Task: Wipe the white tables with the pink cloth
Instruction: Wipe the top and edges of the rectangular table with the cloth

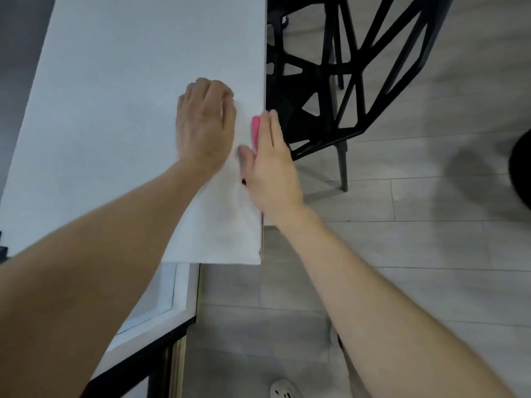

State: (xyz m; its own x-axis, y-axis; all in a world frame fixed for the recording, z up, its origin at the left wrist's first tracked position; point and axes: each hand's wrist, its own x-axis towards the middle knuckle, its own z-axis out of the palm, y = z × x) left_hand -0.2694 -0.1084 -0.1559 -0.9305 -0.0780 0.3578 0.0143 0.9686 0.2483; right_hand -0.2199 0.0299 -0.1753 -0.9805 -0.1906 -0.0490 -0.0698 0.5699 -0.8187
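Note:
A white table [120, 104] fills the upper left of the view, its right edge running down the middle. My right hand [270, 162] lies along that right edge with straight fingers, pressing the pink cloth [255, 130] against the table. Only a small strip of the cloth shows beside my fingers; the rest is hidden under the hand. My left hand [205, 124] rests on the tabletop just left of the cloth, fingers curled at the tips, with nothing visible in it.
A black lattice-frame chair [330, 81] stands right beside the table's right edge. Grey plank floor [416, 239] spreads to the right and below. A white ledge with a dark frame [161, 320] sits under the table's near corner. A light shoe [284, 390] shows at the bottom.

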